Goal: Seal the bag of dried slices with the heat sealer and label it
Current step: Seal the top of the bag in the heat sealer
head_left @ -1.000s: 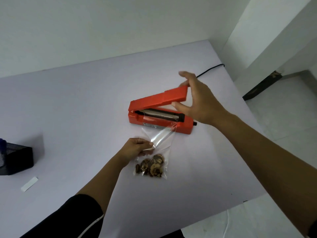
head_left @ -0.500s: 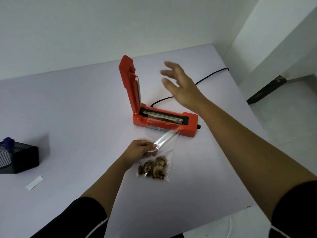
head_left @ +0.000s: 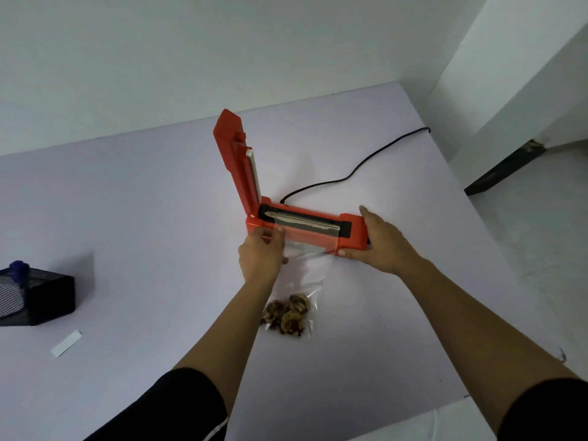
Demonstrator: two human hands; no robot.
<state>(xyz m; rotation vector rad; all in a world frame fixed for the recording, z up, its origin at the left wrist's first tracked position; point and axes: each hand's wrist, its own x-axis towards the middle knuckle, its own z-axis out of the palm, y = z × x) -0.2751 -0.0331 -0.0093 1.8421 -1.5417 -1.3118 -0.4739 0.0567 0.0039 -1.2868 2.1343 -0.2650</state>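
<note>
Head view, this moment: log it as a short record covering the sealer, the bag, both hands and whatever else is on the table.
sealer: red sealer, lid raised upright, black cord running back right
bag: clear bag, open end laid over the sealing bar, dried slices at the near end
left hand: left hand pinches the bag's left edge at the sealer
right hand: right hand holds the sealer's right end
label: white strip lying far left, untouched
other: black mesh holder at left edge
</note>
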